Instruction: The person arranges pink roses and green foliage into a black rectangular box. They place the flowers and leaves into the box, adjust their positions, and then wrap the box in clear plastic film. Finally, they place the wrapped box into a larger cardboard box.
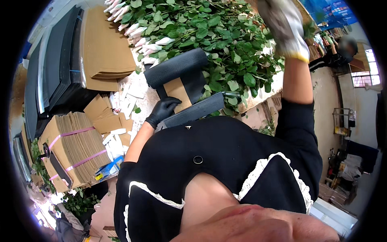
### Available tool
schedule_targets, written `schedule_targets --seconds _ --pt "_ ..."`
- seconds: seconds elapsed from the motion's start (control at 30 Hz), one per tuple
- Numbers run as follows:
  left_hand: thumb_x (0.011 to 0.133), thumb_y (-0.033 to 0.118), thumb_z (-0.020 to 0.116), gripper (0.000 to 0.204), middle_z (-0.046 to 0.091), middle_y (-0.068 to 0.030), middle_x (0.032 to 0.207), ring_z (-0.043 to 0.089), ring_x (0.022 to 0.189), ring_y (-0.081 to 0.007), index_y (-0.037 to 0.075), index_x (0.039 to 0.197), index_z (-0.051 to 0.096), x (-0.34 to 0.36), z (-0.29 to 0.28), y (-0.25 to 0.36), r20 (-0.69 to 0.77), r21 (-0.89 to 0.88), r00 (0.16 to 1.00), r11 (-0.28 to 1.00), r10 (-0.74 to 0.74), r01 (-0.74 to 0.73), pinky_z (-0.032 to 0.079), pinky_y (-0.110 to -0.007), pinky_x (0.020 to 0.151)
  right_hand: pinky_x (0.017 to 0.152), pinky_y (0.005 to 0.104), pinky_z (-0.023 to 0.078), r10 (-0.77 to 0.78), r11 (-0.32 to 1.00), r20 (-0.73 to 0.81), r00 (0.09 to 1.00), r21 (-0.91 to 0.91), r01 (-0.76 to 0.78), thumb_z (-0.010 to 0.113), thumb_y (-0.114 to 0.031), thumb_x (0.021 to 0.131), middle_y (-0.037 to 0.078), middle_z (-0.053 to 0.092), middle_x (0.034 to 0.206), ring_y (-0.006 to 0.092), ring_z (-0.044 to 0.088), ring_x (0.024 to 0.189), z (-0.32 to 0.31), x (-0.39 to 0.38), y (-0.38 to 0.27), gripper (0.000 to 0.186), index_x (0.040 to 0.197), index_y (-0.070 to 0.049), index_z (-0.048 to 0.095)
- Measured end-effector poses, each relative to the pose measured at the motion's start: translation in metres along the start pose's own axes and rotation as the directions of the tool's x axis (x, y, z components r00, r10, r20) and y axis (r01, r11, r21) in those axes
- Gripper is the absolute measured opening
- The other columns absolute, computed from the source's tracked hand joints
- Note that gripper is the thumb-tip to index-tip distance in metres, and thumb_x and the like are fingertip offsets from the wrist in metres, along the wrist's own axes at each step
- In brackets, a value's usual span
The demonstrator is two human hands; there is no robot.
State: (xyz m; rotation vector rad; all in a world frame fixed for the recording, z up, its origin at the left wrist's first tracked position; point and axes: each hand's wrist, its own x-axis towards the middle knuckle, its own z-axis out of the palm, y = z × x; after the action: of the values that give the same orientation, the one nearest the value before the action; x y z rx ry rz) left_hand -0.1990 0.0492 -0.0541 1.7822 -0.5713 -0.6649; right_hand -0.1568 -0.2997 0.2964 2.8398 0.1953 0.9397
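My left hand [163,111], in a black glove, is closed with its bent fingers at the edge of a brown cardboard piece [177,92]. That piece lies on a black sheet between a black ribbed roll [176,68] and a black ribbed strip [197,108] close to my body. My right hand [283,28], in a white glove with a yellow cuff, reaches far right over a heap of leafy stems [229,44]. It is smeared by motion, so its fingers and anything in them cannot be made out. White-pink wrapped flower heads [151,47] stick out at the heap's left.
Left of the table stand large black sheets [60,56] and brown cardboard sheets [107,48]. Nearer is a strapped cardboard stack [74,143] beside white scraps [115,143] and a blue package [109,168]. Another person [338,54] is at the far right.
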Motion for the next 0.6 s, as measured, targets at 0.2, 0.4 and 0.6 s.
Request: schedule_targets --seconds 0.2,0.4,0.6 --pt "0.105 0.042 0.033 0.055 0.064 -0.0114 0.121 0.062 0.108 -0.0214 -0.001 0.129 0.057 0.033 -0.019 -0.028 0.084 -0.725 0.986 0.670 -0.143 0.159 0.045 -0.033 0.100 0.085 0.0388 0.054 -0.330 0.943 0.575 0.748 0.176 0.281 0.056 -0.018 0.087 0.010 0.065 0.116 0.0285 0.062 0.108 0.130 -0.223 -0.008 0.043 0.130 -0.022 0.056" --pt "0.087 0.013 0.069 0.046 0.064 -0.0072 0.111 0.060 0.099 -0.0157 0.004 0.131 0.058 -0.010 -0.016 0.006 0.136 0.029 0.990 0.999 -0.025 0.021 0.049 -0.032 0.087 0.081 0.0400 0.055 -0.066 0.888 0.546 0.835 0.413 -0.201 0.050 -0.017 0.090 0.016 0.068 0.110 0.0311 0.067 0.098 0.176 -0.107 -0.022 0.031 0.118 -0.013 0.064" --pt "0.074 0.019 0.076 0.042 0.065 -0.0122 0.097 0.062 0.091 -0.0330 0.006 0.114 0.068 0.020 0.001 0.006 0.156 0.396 0.965 0.882 0.210 -0.256 0.050 -0.041 0.083 0.092 0.0452 0.051 -0.080 0.971 0.683 0.726 0.217 -0.098 0.061 -0.023 0.086 0.016 0.066 0.115 0.0347 0.064 0.104 0.320 0.004 0.000 0.039 0.124 -0.014 0.061"
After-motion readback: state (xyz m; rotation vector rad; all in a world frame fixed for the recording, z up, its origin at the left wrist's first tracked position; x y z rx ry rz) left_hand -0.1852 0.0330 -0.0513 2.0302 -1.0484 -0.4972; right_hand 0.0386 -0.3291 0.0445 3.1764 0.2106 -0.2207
